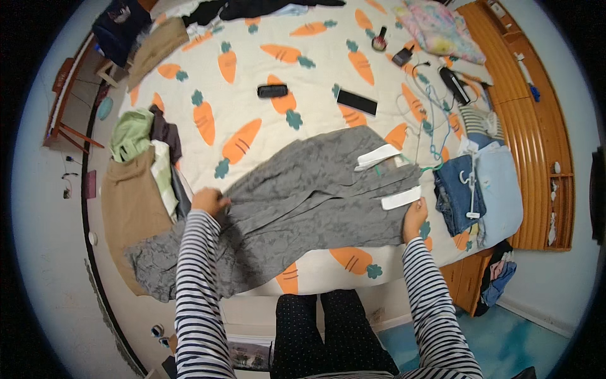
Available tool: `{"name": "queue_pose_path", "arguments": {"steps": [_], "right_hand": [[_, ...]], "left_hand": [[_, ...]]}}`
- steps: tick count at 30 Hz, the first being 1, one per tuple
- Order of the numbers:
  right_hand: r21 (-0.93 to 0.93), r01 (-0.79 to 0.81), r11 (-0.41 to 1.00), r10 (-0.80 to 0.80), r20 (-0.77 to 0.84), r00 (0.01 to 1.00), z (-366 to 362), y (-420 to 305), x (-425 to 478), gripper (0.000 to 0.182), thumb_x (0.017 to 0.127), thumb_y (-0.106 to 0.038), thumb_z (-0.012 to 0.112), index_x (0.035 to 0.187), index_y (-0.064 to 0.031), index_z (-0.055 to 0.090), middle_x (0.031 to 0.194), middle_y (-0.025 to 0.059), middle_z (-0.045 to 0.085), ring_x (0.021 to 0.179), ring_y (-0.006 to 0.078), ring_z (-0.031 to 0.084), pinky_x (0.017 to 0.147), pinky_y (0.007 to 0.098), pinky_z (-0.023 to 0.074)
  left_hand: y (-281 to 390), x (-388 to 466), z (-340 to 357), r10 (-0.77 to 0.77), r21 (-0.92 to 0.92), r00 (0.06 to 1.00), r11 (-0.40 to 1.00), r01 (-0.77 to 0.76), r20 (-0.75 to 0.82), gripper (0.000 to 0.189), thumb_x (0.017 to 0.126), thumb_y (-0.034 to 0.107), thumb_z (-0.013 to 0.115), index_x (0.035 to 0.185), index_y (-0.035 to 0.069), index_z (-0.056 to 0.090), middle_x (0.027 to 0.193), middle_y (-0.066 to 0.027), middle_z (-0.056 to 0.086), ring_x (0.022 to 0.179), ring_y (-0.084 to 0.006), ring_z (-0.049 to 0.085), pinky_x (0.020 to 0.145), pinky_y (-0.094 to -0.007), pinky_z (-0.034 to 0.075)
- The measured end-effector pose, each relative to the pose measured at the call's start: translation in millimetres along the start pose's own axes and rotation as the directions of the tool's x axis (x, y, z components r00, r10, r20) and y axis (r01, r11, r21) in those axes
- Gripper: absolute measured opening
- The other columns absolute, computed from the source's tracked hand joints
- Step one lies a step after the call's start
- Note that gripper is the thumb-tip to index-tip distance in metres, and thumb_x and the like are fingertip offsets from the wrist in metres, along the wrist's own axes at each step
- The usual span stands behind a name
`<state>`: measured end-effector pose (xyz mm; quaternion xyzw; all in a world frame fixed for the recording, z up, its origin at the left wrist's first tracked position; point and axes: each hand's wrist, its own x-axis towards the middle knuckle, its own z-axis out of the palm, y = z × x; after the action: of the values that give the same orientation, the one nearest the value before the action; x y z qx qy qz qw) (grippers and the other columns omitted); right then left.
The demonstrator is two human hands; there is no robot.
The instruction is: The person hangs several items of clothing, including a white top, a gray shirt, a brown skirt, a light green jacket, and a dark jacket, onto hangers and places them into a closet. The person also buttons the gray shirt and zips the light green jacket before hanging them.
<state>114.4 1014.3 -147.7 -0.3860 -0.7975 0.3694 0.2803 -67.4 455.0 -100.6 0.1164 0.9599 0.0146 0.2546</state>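
A wrinkled grey garment (303,203) lies stretched across the near side of a bed covered with a carrot-print sheet (303,47). My left hand (211,203) is closed on the garment's far edge, left of its middle. At the garment's right end, my right hand (415,220) grips its edge beside a white strip (401,198). A second white strip (377,156) rests on the cloth further back. A green hanger hook (433,167) sticks out near the garment's right end. Part of the grey cloth hangs over tan trousers at the left.
Tan trousers (135,189) and a light green garment (132,130) lie left. Folded jeans (457,192), a white hanger (472,189) and light blue clothing (499,189) are right. Beyond the garment lie a phone (357,102), a black case (272,91), blue hangers (433,118) and a wooden headboard (535,142).
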Motion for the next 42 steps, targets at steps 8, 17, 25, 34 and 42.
{"name": "queue_pose_path", "arguments": {"steps": [8, 17, 25, 34, 42], "right_hand": [[-0.513, -0.038, 0.857, 0.12, 0.128, 0.984, 9.4, 52.7, 22.2, 0.023, 0.088, -0.004, 0.052, 0.11, 0.0008, 0.053, 0.102, 0.0165, 0.055, 0.098, 0.0292, 0.05, 0.087, 0.039, 0.0381], [0.049, -0.003, 0.999, -0.035, 0.751, 0.659, 76.6, -73.5, -189.7, 0.013, 0.09, -0.014, 0.054, 0.094, -0.0032, 0.06, 0.093, 0.013, 0.058, 0.091, 0.0247, 0.056, 0.08, 0.0372, 0.0415], [-0.247, -0.787, 0.565, 0.468, 0.882, 0.059, 121.9, -116.3, -255.0, 0.051, 0.089, -0.045, 0.059, 0.119, -0.0036, 0.053, 0.11, 0.009, 0.061, 0.102, 0.0199, 0.056, 0.089, 0.0348, 0.0409], [0.017, -0.793, 0.609, 0.589, 0.659, 0.467, 43.2, -108.7, -184.2, 0.036, 0.092, -0.024, 0.059, 0.119, -0.004, 0.046, 0.065, -0.0013, 0.046, 0.061, 0.0104, 0.048, 0.063, 0.0276, 0.0461], [-0.309, 0.529, 0.79, -0.374, 0.441, 0.816, 49.0, -106.3, -112.6, 0.049, 0.072, -0.007, 0.063, 0.12, -0.0016, 0.052, 0.122, 0.019, 0.05, 0.118, 0.0357, 0.042, 0.104, 0.0484, 0.0261]], "left_hand": [[92.8, 7.6, 22.2, 0.099, -0.214, 0.882, 0.952, -0.218, -0.46, 0.038, 0.078, 0.016, 0.067, 0.111, 0.002, 0.053, 0.106, -0.0153, 0.055, 0.101, -0.0321, 0.053, 0.085, -0.0449, 0.042], [117.4, -67.3, 134.9, -0.111, -0.159, 0.957, 0.985, 0.069, -0.267, 0.043, 0.072, 0.017, 0.069, 0.11, 0.004, 0.055, 0.102, -0.0133, 0.053, 0.094, -0.031, 0.052, 0.083, -0.0429, 0.041], [129.5, -123.8, 136.8, 0.118, -0.376, 0.939, 0.894, -0.243, -0.324, 0.018, 0.079, 0.017, 0.061, 0.088, 0.004, 0.055, 0.084, -0.0156, 0.059, 0.082, -0.0341, 0.058, 0.069, -0.0447, 0.046], [144.2, -137.3, 119.2, -0.014, -0.678, 0.981, 0.725, -0.123, -0.193, 0.022, 0.091, 0.024, 0.054, 0.089, 0.003, 0.062, 0.087, -0.0154, 0.063, 0.082, -0.036, 0.06, 0.072, -0.0435, 0.048], [172.5, -14.0, 111.9, -0.09, -0.555, 0.856, 0.794, -0.247, -0.509, 0.027, 0.083, 0.012, 0.062, 0.11, 0.005, 0.059, 0.109, -0.0116, 0.057, 0.1, -0.0326, 0.053, 0.088, -0.0385, 0.043]]}}
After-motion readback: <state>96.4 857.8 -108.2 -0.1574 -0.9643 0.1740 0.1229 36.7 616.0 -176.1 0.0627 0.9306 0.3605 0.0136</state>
